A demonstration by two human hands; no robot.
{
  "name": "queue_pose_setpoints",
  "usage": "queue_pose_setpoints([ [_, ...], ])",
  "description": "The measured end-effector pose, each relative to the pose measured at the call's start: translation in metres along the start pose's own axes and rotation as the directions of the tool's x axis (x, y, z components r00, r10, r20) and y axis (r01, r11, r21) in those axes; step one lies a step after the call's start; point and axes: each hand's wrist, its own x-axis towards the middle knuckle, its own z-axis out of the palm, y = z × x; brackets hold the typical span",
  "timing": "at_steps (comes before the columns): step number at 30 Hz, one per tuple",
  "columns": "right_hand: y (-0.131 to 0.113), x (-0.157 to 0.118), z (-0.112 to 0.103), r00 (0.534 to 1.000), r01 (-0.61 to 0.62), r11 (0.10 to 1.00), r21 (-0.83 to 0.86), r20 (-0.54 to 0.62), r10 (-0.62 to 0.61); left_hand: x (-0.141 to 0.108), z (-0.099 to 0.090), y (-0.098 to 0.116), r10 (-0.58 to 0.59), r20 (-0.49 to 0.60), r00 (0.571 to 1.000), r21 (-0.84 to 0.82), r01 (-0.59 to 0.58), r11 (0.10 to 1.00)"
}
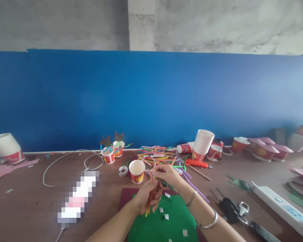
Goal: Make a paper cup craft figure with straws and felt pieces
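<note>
Roll of clear tape: here at the left of the action, a small pale ring rests on the brown wooden surface.
Red-and-white paper cup: next along, upright and mouth up, just beyond the hands and a little to their left.
Left grip: and the left hand is curled round the strips, wrapped on their middle, with lower ends poking out beneath.
Strips: a slim bundle of thin, glossy orange and yellow strips, right between the hands, above the green sheet; long axis steep, top leaning slightly right, away from the wearer; material hard to tell, count too.
Right grip: narrow now, the right hand pinches at the upper end; the bundle lies left of and below it, so the left hand has the closer hold.
Orange-handled utility knife: farther right, lying flat, well apart from both hands.
</note>
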Motion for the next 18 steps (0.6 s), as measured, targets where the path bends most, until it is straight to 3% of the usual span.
queue_pose_setpoints([
  [6, -0.003, -0.002, -0.002, 0.998, -0.053, 0.994, 0.092, 0.036, 0.049, -0.001, -0.003, 0.001, -0.052, 0.049, 0.997, 0.009, 0.051, 0.999],
  [13, -0.009, -0.01, -0.004, 0.972, -0.134, 0.984, 0.119, 0.209, 0.107, -0.004, -0.006, 0.006, -0.109, 0.215, 0.97, -0.041, 0.12, 0.992],
  [18, -0.009, -0.009, -0.006, 0.98, -0.08, 0.993, 0.082, 0.188, 0.063, -0.004, -0.003, 0.007, -0.121, 0.181, 0.976, -0.021, 0.127, 0.992],
])
